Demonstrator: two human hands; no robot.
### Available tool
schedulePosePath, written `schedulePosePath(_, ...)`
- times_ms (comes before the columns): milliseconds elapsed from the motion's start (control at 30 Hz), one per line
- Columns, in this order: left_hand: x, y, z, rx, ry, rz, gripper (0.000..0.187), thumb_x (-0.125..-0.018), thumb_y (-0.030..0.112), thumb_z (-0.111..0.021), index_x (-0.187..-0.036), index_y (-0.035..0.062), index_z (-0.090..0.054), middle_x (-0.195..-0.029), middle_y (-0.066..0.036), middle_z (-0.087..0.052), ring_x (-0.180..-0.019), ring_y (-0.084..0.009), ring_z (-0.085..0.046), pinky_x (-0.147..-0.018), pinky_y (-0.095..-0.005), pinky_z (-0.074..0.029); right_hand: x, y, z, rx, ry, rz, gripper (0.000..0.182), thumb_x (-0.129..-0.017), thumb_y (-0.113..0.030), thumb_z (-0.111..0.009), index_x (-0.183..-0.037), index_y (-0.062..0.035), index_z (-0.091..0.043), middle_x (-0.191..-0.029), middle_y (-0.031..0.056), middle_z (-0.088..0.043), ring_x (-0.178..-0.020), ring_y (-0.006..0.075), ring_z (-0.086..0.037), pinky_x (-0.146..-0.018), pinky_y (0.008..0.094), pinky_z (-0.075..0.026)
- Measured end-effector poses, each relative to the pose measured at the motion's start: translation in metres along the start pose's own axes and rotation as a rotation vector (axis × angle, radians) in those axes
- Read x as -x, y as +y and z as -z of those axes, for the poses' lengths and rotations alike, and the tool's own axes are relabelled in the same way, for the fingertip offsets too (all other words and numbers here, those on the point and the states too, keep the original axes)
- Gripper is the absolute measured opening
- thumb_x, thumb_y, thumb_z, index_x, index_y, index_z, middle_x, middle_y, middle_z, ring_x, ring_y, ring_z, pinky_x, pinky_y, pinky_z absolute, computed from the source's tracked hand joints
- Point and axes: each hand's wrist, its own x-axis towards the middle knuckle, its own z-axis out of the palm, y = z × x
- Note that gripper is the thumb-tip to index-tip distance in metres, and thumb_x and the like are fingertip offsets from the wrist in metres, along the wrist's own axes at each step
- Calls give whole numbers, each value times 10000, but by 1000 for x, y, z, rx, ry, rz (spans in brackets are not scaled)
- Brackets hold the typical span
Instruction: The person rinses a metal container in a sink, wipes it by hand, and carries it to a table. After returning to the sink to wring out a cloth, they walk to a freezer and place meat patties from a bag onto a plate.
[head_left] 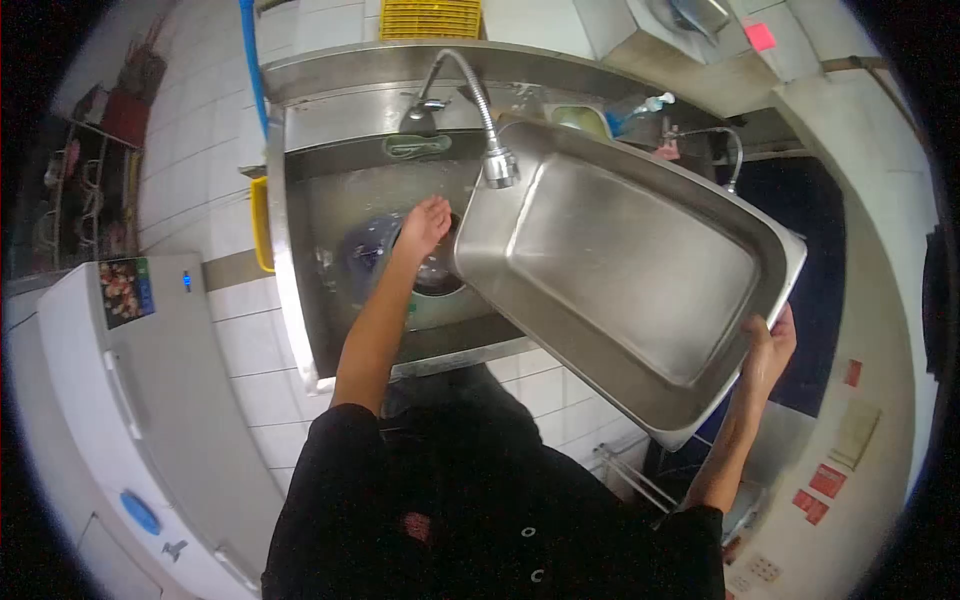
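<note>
As pan (630, 255) slants, long axis lower right

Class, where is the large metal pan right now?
In the head view, the pan is right of centre, partly over the sink, with the right hand on its right-hand rim and the spray head at its upper left.

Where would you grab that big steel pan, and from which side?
I'd take the steel pan by the rims of its short ends, one hand from each side, thumbs inside: it is long and slanted, so one end alone would likely tip. The right hand grips one end; the open left hand is near the other, above the sink.
</note>
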Motion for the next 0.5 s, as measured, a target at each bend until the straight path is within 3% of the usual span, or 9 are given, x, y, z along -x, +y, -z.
schedulePosePath(67, -18, -15, -28, 205, -101, -20, 173, -925, 243, -543, -982, 80, -546, -986, -49, -583, -915, -178, -555, -826, -331, -487, 6, -25, 16, 11, 84, 102, 287, -706, 47, -523, -981, 1, -589, -874, 18, -598, -766, 101, -544, -702, 216, -420)
schedulePosePath(167, -22, -28, -76, 345, -140, -27, 186, -916, 265, -560, -974, 89, -555, -972, -46, -576, -912, -186, -555, -833, -328, -481, 7, -47, 57, 85, 146, 141, 189, -711, 31, -556, -890, -28, -559, -836, 13, -577, -751, 84, -513, -730, 219, -411)
schedulePosePath(200, -23, -32, -93, 352, -137, -64, 174, -917, 287, -560, -862, 123, -538, -825, -10, -551, -775, -165, -545, -700, -302, -479, 9, -56, 62, 104, 219, 235, 157, -731, 26, -565, -873, -40, -551, -815, 11, -577, -724, 84, -509, -699, 220, -414)
schedulePosePath(300, -60, -42, -84, 441, -175, 51, 236, -921, 312, -553, -751, 164, -481, -675, 41, -476, -619, -120, -480, -536, -273, -385, 11, -65, 99, 108, 242, 323, 140, -761, 2, -603, -887, -27, -550, -815, 47, -590, -714, 106, -538, -678, 242, -440)
schedulePosePath(333, -65, -37, -73, 463, -274, 135, 293, -929, 322, -537, -698, 184, -420, -601, 73, -409, -540, -87, -415, -467, -266, -275, 12, -68, 105, 118, 245, 366, 139, -767, 1, -606, -891, -24, -548, -824, 53, -594, -725, 109, -543, -693, 243, -442)
schedulePosePath(400, -72, -43, -75, 488, -159, -14, 271, -934, 308, -528, -709, 185, -439, -612, 80, -423, -538, -73, -409, -474, -268, -263, 15, -71, 114, 137, 244, 439, 140, -779, 0, -613, -900, -19, -545, -841, 64, -602, -748, 116, -553, -722, 247, -448)
schedulePosePath(500, -67, -41, -76, 468, -62, -139, 168, -943, 263, -506, -817, 152, -496, -774, 23, -559, -715, -90, -530, -587, -253, -374, 21, -71, 126, 141, 241, 435, 141, -800, -4, -611, -924, -9, -544, -875, 64, -607, -780, 121, -560, -761, 249, -446)
